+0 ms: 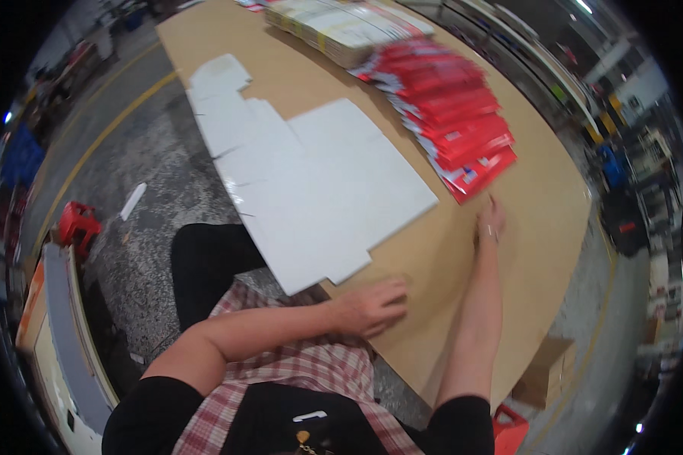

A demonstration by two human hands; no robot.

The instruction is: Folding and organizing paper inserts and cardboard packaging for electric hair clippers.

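Flat white cardboard box blanks (319, 174) lie across the left part of the brown table, with tabs and slits along their edges. My left hand (370, 307) hovers over the near table edge, close to the blanks' near corner. Its fingers are loosely bent and apart, slightly blurred, with nothing seen in them. Reaching farther forward, my right hand (492, 221) is just short of the nearest red packet (482, 173) in an overlapping row. One of its fingers points toward the packets; the others are partly hidden, and no held thing shows.
Behind the red packets, a banded stack of flat cardboard (341, 26) sits on the table (531, 280). A red stool (78, 227) stands on the floor at left. An open brown carton (546, 371) is beside the table at lower right. Shelving (524, 53) runs along the far right.
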